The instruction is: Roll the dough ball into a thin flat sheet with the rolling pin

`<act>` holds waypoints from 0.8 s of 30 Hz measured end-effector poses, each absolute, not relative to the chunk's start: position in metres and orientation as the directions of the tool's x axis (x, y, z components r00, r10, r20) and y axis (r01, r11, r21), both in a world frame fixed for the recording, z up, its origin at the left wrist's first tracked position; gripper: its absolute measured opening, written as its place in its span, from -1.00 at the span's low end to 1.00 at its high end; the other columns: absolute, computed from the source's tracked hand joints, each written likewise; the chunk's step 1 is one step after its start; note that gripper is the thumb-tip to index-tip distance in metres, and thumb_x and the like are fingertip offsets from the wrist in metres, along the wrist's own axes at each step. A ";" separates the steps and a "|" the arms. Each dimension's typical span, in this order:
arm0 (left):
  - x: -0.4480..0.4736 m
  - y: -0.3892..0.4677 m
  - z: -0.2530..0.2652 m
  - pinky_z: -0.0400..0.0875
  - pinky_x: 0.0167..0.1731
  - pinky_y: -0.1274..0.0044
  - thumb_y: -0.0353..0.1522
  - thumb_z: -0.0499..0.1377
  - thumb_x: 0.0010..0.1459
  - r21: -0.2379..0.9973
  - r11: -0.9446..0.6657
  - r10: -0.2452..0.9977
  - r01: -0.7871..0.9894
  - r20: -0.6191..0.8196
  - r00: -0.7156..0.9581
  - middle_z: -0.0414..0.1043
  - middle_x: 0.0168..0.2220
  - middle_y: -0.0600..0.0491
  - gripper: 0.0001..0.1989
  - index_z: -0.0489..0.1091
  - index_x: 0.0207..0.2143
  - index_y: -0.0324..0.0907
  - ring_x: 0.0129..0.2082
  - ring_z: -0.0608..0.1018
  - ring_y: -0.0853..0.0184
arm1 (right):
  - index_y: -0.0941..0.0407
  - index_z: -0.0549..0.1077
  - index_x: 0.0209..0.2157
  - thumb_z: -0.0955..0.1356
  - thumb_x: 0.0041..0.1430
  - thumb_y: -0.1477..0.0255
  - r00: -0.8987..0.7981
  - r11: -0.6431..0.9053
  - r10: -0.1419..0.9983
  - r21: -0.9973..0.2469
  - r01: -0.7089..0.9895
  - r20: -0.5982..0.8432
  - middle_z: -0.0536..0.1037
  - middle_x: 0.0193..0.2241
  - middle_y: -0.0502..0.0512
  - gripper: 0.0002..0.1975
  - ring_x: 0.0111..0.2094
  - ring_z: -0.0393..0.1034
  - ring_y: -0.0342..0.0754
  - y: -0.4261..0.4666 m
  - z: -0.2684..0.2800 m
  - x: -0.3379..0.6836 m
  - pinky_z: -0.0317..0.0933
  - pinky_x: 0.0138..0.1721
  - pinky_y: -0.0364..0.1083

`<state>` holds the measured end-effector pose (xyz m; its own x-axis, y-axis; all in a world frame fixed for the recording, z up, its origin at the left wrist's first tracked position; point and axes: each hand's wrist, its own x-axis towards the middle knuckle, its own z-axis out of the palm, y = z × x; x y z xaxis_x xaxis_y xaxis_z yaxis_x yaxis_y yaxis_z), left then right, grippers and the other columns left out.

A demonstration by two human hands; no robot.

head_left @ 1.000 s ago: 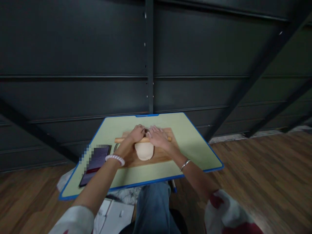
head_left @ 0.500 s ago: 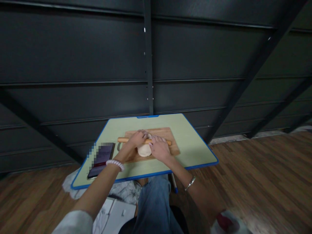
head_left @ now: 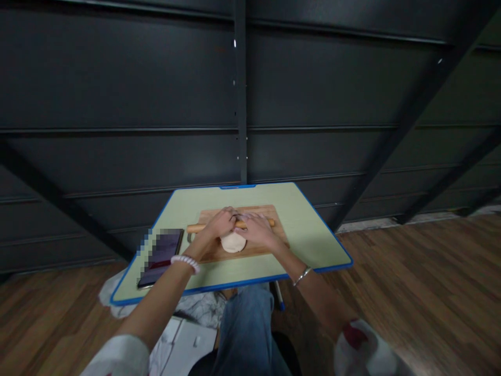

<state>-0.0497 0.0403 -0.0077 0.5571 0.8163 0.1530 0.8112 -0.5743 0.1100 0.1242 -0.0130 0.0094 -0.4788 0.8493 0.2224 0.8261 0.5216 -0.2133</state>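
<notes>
A wooden rolling pin (head_left: 195, 228) lies across a flattened round of pale dough (head_left: 234, 243) on a wooden cutting board (head_left: 270, 244). My left hand (head_left: 221, 222) curls over the pin left of its middle. Over its right part rests my right hand (head_left: 255, 228), fingers bent around it and close to the left hand. The near part of the dough shows below the pin; the far part is mostly covered by my fingers.
The board lies on a small pale table (head_left: 317, 235) with a blue rim. A dark-screened phone or tablet (head_left: 164, 256) is at its left. Behind stands a dark panelled wall (head_left: 321, 83); a white box (head_left: 191, 347) sits below, left of my knee.
My right hand has shifted slightly left and away from me. The pin's right end has swung a little farther off, its left end slightly nearer. Both hands stay on the pin.
</notes>
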 end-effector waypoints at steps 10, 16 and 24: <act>-0.048 0.043 -0.007 0.26 0.03 0.44 -0.44 0.03 0.06 0.138 -0.522 0.850 0.841 0.161 0.501 0.47 -0.14 -0.09 -0.79 0.42 -0.26 -0.22 -0.10 0.46 0.30 | 0.12 0.30 0.10 0.20 0.16 -0.02 -0.495 0.508 0.861 -0.226 0.831 0.115 0.33 0.12 0.20 -0.37 0.15 0.13 0.13 -0.001 0.014 0.123 -0.03 0.12 0.11; -0.046 0.034 0.002 0.30 -0.01 0.52 -0.48 -0.08 0.09 0.185 -0.457 0.887 0.870 0.175 0.428 0.47 -0.08 -0.04 -0.62 0.40 -0.10 -0.21 -0.10 0.48 0.38 | 0.20 0.33 0.05 0.22 0.20 0.07 -0.449 0.487 0.866 -0.165 0.858 0.221 0.36 0.07 0.27 -0.43 0.11 0.16 0.11 -0.015 0.015 0.118 -0.03 0.10 0.09; -0.039 0.016 0.007 0.15 0.10 0.41 -0.41 -0.08 0.18 0.089 -0.498 0.865 0.863 0.125 0.486 0.37 0.04 -0.15 -0.65 0.38 -0.07 -0.27 0.04 0.39 0.26 | 0.22 0.25 0.08 0.20 0.27 0.27 -0.439 0.511 0.836 -0.177 0.841 0.329 0.37 0.05 0.25 -0.57 0.07 0.19 0.04 -0.043 0.006 0.122 0.01 0.06 -0.02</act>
